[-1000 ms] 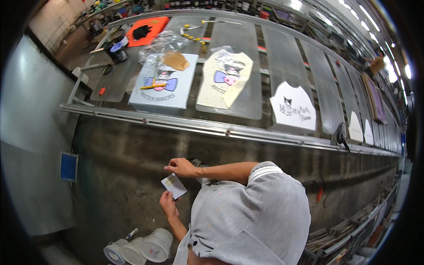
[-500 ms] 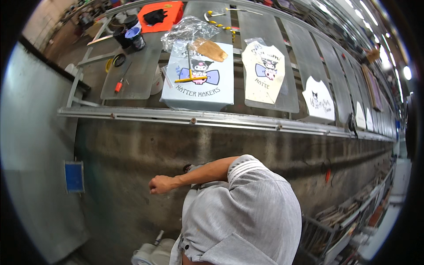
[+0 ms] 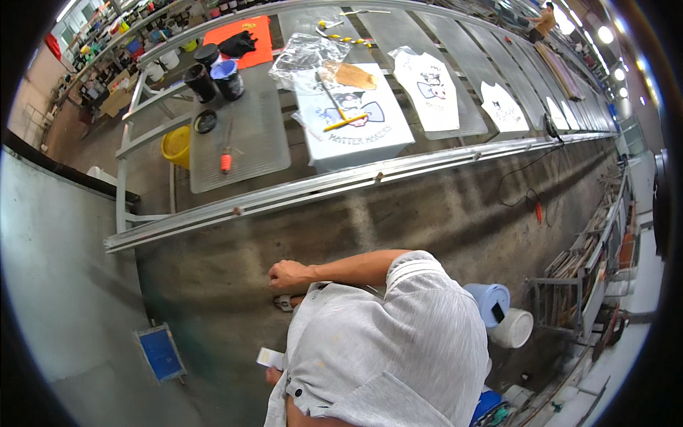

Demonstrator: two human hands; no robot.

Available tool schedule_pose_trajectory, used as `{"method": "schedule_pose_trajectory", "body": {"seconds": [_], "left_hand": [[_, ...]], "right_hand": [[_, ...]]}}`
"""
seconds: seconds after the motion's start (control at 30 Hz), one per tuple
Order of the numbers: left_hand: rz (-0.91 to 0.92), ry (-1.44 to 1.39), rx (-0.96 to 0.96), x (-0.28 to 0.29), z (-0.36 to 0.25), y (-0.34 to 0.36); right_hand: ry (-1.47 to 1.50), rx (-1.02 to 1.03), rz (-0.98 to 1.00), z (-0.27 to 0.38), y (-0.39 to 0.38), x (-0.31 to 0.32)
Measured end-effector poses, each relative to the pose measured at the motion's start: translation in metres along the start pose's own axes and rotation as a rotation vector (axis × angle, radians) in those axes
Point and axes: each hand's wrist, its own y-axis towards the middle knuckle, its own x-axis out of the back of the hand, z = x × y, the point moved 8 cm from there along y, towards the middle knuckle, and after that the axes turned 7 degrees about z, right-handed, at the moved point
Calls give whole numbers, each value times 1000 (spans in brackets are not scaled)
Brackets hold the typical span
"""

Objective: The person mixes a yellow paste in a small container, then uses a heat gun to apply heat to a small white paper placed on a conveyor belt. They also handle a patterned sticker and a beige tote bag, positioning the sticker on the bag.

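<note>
My right hand (image 3: 288,274) is curled into a loose fist in front of my grey shirt, above the concrete floor. Nothing shows poking out of it. Lower down, my left hand (image 3: 274,375) is mostly hidden by my shirt. It grips a small white card or flat pack (image 3: 269,358) with a pale yellow mark. Neither hand touches the long metal-framed table. Closest to me on that table lies a white printed fabric panel (image 3: 359,142) on a board. Across it rests a T-shaped tool (image 3: 346,122) with a yellow bar and a thin dark shaft.
Dark ink tubs (image 3: 229,84), an orange-handled tool (image 3: 226,161) and an orange cloth (image 3: 257,53) occupy the table's left end. More printed panels (image 3: 427,92) line it. A blue-meshed frame (image 3: 161,352) leans by the wall. Buckets (image 3: 512,329) and a rack (image 3: 558,285) stand right.
My view has swung round, so the table now slants up to the right. My left hand with the white card has come into sight, and buckets now show behind me. My right hand stays curled.
</note>
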Motion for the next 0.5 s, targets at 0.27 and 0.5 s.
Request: {"method": "schedule_pose_trajectory", "body": {"seconds": [0.27,0.5], "left_hand": [[136,-557,-229,150,-256,143],[330,-671,-460,205,-405,187]], "right_hand": [[182,-66,-121,79,109,-44],[309,-65,-165,143,246,-56]]}}
